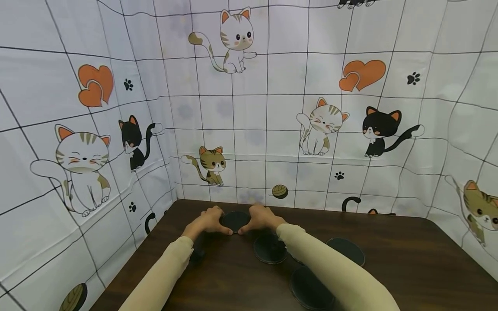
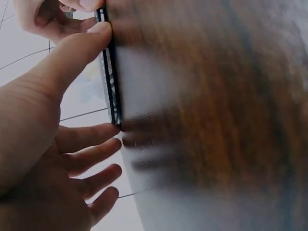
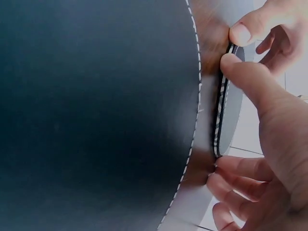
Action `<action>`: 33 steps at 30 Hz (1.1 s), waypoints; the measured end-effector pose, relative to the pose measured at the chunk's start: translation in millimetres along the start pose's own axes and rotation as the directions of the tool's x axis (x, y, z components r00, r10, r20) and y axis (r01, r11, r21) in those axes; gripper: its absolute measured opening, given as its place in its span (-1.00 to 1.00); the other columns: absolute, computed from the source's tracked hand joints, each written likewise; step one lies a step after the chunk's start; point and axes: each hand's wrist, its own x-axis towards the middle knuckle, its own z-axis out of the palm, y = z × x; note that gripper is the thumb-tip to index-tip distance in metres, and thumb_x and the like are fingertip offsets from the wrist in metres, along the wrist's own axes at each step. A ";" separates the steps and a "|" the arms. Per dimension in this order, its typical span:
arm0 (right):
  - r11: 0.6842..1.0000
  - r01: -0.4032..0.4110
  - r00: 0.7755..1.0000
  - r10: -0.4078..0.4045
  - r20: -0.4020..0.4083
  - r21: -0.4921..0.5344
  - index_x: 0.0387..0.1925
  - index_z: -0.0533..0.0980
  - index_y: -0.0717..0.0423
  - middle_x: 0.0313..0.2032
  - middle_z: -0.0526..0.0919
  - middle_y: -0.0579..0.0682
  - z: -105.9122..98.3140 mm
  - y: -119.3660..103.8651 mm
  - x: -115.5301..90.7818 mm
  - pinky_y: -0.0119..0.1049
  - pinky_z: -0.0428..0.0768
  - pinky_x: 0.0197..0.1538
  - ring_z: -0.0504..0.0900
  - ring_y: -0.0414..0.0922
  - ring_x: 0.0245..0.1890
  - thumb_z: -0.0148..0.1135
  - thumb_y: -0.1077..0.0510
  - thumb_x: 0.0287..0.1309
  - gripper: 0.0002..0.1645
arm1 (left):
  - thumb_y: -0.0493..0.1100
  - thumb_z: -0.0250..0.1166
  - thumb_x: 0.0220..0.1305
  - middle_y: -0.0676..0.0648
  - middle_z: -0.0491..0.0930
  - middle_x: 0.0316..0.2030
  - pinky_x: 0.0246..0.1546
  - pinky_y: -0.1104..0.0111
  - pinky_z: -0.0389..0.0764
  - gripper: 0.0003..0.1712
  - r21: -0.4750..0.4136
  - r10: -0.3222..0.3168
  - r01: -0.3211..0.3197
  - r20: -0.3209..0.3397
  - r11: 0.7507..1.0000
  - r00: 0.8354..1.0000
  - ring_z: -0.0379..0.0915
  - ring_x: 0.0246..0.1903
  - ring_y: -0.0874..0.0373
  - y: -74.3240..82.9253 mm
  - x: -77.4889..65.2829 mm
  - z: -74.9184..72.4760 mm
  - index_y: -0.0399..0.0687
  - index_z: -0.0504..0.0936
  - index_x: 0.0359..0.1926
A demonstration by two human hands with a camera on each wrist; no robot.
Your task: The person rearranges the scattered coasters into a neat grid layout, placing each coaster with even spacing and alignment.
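A round dark coaster point(image 1: 235, 220) is at the far left of the table, between both hands. My left hand point(image 1: 210, 219) grips its left side, thumb at the near edge and index fingertip round at the far edge. From the other side my right hand point(image 1: 262, 217) holds it in the same way, the two thumbs close together. In the right wrist view, pale stitching runs along the rim of this coaster point(image 3: 231, 115). The left wrist view shows the coaster point(image 2: 110, 77) edge-on, low over the wood, with the other left fingers spread.
Nearer on the dark wooden table point(image 1: 233, 280) lie more round dark coasters: one point(image 1: 269, 249) by the right wrist, one point(image 1: 311, 288) partly under the right sleeve, another point(image 1: 347, 250) beyond that sleeve. A cat-print curtain point(image 1: 249, 142) hangs along the table's far and left sides.
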 end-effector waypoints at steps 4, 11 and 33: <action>0.998 0.026 1.000 -0.026 -0.008 0.057 -0.34 0.62 0.15 -0.45 0.47 -0.09 5.8 2.3 -4.4 -0.29 0.43 -0.50 0.41 -0.18 -0.56 0.56 -0.41 -0.11 -0.28 | 0.27 0.57 0.04 -0.17 0.50 0.04 0.15 -0.15 0.33 -0.13 -0.028 0.013 -0.013 0.002 1.000 1.000 0.43 0.06 -0.16 -1.7 -6.2 1.0 -0.31 0.58 0.13; 0.985 0.031 0.998 -0.021 -0.055 0.172 0.09 0.58 0.29 -0.11 0.65 0.05 -8.6 6.1 -22.0 -0.11 0.66 -0.16 0.67 -0.04 -0.21 0.54 -0.40 -0.07 -0.04 | 0.31 0.53 0.08 -0.20 0.53 0.11 0.18 -0.30 0.26 -0.13 -0.092 0.080 -0.086 -0.060 0.992 0.995 0.44 0.15 -0.21 2.3 -12.7 -7.0 -0.30 0.59 0.15; 0.975 0.200 0.940 -0.162 -0.302 0.098 0.04 0.57 0.20 -0.10 0.54 -0.06 -48.5 20.1 -143.7 -0.20 0.53 -0.27 0.46 -0.19 -0.34 0.51 -0.44 -0.08 -0.08 | 0.32 0.58 0.00 -0.12 0.53 -0.07 -0.11 -0.01 0.55 -0.16 -0.124 0.142 -0.157 -0.122 0.980 0.982 0.50 -0.22 0.00 114.4 -73.6 -23.9 -0.29 0.62 0.02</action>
